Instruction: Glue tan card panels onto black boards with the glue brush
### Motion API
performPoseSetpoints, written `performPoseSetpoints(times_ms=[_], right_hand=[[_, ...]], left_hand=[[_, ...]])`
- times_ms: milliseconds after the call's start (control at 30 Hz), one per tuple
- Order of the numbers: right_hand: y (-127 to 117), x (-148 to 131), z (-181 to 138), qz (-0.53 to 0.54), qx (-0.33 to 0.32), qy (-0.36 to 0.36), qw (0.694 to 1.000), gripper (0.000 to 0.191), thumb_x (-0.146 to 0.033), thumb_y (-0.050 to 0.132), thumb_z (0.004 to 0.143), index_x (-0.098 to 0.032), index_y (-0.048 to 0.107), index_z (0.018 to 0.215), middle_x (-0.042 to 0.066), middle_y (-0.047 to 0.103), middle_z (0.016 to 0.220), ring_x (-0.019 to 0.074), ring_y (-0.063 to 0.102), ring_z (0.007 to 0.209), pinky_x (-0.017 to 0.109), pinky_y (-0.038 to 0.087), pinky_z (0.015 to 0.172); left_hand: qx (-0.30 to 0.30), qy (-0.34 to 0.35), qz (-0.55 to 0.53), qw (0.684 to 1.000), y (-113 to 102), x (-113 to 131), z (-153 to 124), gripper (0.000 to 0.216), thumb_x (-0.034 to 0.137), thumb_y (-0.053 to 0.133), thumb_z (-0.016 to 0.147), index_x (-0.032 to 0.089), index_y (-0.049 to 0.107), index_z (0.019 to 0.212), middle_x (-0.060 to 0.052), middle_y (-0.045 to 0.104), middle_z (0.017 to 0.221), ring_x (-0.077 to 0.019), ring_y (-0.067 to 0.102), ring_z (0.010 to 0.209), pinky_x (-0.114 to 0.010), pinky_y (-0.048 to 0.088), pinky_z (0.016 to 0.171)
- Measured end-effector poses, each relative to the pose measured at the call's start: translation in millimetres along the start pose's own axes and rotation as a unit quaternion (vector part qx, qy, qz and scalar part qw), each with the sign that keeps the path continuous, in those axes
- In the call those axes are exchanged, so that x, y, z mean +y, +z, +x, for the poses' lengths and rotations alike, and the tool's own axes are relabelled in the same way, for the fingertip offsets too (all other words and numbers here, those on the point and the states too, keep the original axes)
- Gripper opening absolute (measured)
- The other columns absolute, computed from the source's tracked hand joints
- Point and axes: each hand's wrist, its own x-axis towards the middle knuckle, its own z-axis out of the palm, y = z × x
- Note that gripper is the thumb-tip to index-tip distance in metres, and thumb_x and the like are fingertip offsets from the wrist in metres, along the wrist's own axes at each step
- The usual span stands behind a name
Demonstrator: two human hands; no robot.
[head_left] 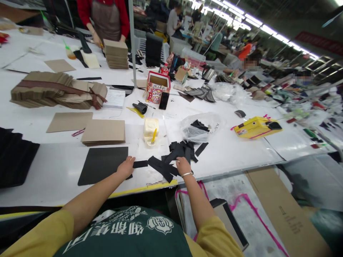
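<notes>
My left hand [125, 167] rests on the right edge of a black sheet [103, 165] lying flat on the white table [235, 150], its fingers curled beside a short black strip [140, 164]. A loose pile of black strips [175, 155] lies in front of my right hand [183, 165], which is closed down on the pile's near edge; what its fingers pinch is hidden. Just beyond the strips stands a small glue pot with a yellow brush [151, 137].
Brown card sheets [104, 132] and a tied bundle of card [57, 91] lie at left, a stack of black sheets [14, 157] at far left. A plastic bag [199, 126], a yellow tool [255, 127] and a phone [163, 100] sit ahead. A person in red [105, 16] works opposite.
</notes>
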Motion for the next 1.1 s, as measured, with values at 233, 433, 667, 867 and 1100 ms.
performPoseSetpoints(times_ms=[233, 433, 667, 867, 1100], right_hand=[[35.0, 1.3, -43.1, -0.014, -0.026, 0.017, 0.999, 0.028, -0.02, 0.05, 0.076, -0.015, 0.06, 0.102, 0.011, 0.056, 0.102, 0.0199, 0.052, 0.098, 0.031, 0.037, 0.09], [40.4, -20.8, -54.2, 0.365, -0.082, 0.072, 0.924, 0.042, -0.036, 0.058, 0.071, -0.018, 0.054, 0.107, 0.009, 0.058, 0.102, 0.0179, 0.058, 0.087, 0.036, 0.044, 0.083], [45.5, -76.3, -53.4, 0.501, -0.162, 0.016, 0.85, 0.044, -0.04, 0.062, 0.068, -0.022, 0.054, 0.107, 0.003, 0.064, 0.089, 0.0175, 0.06, 0.082, 0.032, 0.048, 0.069], [33.1, -64.6, -16.5, 0.372, -0.099, 0.011, 0.923, 0.031, -0.031, 0.056, 0.069, -0.018, 0.059, 0.098, 0.002, 0.063, 0.077, 0.0161, 0.058, 0.075, 0.031, 0.045, 0.072], [17.5, -43.3, 18.6, 0.071, 0.085, -0.055, 0.992, 0.032, -0.023, 0.054, 0.071, -0.014, 0.057, 0.101, 0.012, 0.054, 0.11, 0.0221, 0.047, 0.105, 0.037, 0.032, 0.092]], left_hand=[[-0.047, 0.003, -0.01, 0.999, 2.9, 7.2, 7.8, 0.025, 0.016, 0.044, 0.075, 0.015, 0.058, 0.096, -0.013, 0.06, 0.096, -0.0226, 0.059, 0.086, -0.032, 0.044, 0.072], [-0.026, 0.117, -0.133, 0.984, -14.6, 29.7, -16.2, 0.023, 0.033, 0.049, 0.075, 0.024, 0.064, 0.089, -0.003, 0.066, 0.086, -0.0164, 0.056, 0.086, -0.023, 0.041, 0.075], [-0.086, 0.262, -0.35, 0.895, -21.4, 53.2, -36.3, 0.031, 0.038, 0.052, 0.07, 0.02, 0.065, 0.092, 0.001, 0.065, 0.07, -0.0121, 0.056, 0.064, -0.02, 0.041, 0.061], [-0.012, 0.086, -0.29, 0.953, -16.1, 17.9, -32.3, 0.036, 0.032, 0.05, 0.071, 0.016, 0.059, 0.101, -0.003, 0.064, 0.075, -0.0139, 0.057, 0.067, -0.023, 0.043, 0.064], [0.207, -0.132, -0.312, 0.918, -20.2, -96.9, -67.7, 0.039, 0.041, 0.044, 0.074, 0.015, 0.057, 0.1, -0.006, 0.062, 0.093, -0.0166, 0.059, 0.082, -0.028, 0.044, 0.08]])
